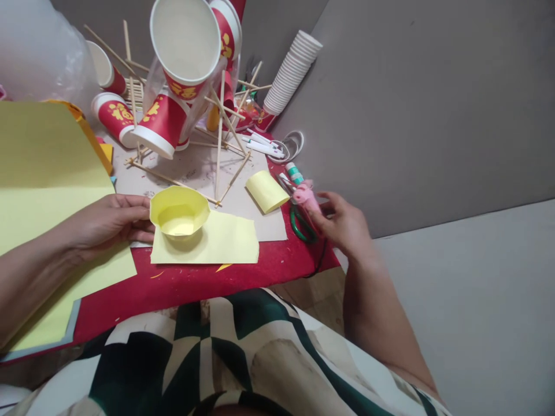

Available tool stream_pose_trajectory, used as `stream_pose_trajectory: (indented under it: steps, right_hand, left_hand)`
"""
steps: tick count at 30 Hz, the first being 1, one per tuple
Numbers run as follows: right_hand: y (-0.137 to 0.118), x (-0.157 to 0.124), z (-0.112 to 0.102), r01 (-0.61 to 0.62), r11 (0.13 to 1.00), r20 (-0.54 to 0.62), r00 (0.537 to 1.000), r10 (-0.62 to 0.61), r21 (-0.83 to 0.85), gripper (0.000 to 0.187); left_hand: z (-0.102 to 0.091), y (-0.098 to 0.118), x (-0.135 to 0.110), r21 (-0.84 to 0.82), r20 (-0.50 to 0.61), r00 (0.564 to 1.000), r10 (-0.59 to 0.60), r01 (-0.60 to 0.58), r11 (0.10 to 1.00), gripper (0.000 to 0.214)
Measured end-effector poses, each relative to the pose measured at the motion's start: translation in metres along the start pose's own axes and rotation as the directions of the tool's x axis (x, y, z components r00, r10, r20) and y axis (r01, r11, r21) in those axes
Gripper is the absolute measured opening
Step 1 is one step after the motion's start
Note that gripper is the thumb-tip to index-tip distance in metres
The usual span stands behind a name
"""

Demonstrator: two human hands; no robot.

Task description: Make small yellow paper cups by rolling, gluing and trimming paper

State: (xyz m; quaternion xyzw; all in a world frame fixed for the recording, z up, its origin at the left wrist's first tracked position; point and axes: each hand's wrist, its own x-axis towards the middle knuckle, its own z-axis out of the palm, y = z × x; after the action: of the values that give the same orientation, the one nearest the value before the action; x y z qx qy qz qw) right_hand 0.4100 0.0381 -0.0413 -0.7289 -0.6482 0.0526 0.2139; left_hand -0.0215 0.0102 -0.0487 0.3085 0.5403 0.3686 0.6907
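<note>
My left hand (110, 222) pinches the rim of a small yellow paper bowl (180, 211) that sits on a yellow paper rectangle (221, 242) laid on the red table (208, 283). My right hand (342, 222) is at the table's right edge, its fingers curled on a pink glue gun (306, 196). Green-handled scissors (301, 225) lie just under that hand. A folded yellow paper piece (266, 190) rests between the bowl and the glue gun.
A structure of red paper cups (162, 121) and wooden sticks (221, 133) stands on a grey board (199, 167) behind the bowl. A stack of white cups (290, 72) leans at the back right. Large yellow sheets (39, 167) lie left. White pens (264, 147) lie behind.
</note>
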Motion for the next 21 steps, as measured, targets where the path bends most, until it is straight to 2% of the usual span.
stream_pose_trajectory:
  steps: [3, 5, 7, 9, 10, 11, 12, 14, 17, 21]
  right_hand:
    - [0.003, -0.001, -0.009, 0.014, 0.933, -0.186, 0.981, 0.057, 0.359, 0.056]
    - [0.000, -0.002, -0.014, 0.079, 0.828, -0.295, 0.949, 0.107, 0.555, 0.057]
    - [-0.007, -0.004, -0.019, 0.147, 0.713, -0.354, 0.923, 0.150, 0.686, 0.050]
    - [-0.018, -0.010, -0.021, 0.140, 0.573, -0.280, 0.946, 0.162, 0.807, 0.045]
    - [-0.024, -0.014, -0.020, 0.099, 0.505, -0.198, 0.969, 0.146, 0.858, 0.047]
    - [-0.030, -0.018, -0.019, 0.020, 0.415, -0.070, 0.992, 0.106, 0.909, 0.052]
    - [-0.035, -0.023, -0.017, -0.035, 0.382, 0.009, 0.997, 0.071, 0.923, 0.054]
    - [-0.046, -0.032, -0.009, -0.103, 0.370, 0.101, 0.995, 0.025, 0.923, 0.052]
    - [-0.058, -0.038, 0.006, -0.151, 0.399, 0.175, 0.984, -0.023, 0.904, 0.045]
    - [-0.074, -0.034, 0.030, -0.202, 0.448, 0.246, 0.968, -0.042, 0.871, 0.043]
  left_hand:
    - [-0.001, 0.001, 0.000, 0.001, -0.003, 1.000, 0.007, -0.007, 1.000, 0.035]
    - [-0.001, 0.002, 0.000, 0.001, -0.020, 1.000, 0.020, -0.020, 1.000, 0.030]
    - [-0.001, 0.004, 0.000, -0.005, -0.049, 0.998, 0.042, -0.042, 0.999, 0.024]
    - [0.000, 0.006, 0.000, -0.017, -0.091, 0.994, 0.063, -0.065, 0.998, 0.028]
    - [0.000, 0.007, 0.000, -0.022, -0.109, 0.992, 0.068, -0.070, 0.997, 0.032]
    - [0.000, 0.008, 0.000, -0.025, -0.123, 0.990, 0.069, -0.073, 0.997, 0.034]
    - [0.000, 0.008, 0.000, -0.025, -0.130, 0.989, 0.069, -0.073, 0.997, 0.035]
    - [-0.001, 0.009, 0.001, -0.014, -0.124, 0.989, 0.078, -0.080, 0.997, 0.035]
    - [-0.004, 0.009, 0.002, 0.011, -0.099, 0.990, 0.102, -0.101, 0.995, 0.033]
    - [-0.002, 0.010, 0.001, 0.043, -0.080, 0.992, 0.097, -0.094, 0.995, 0.017]
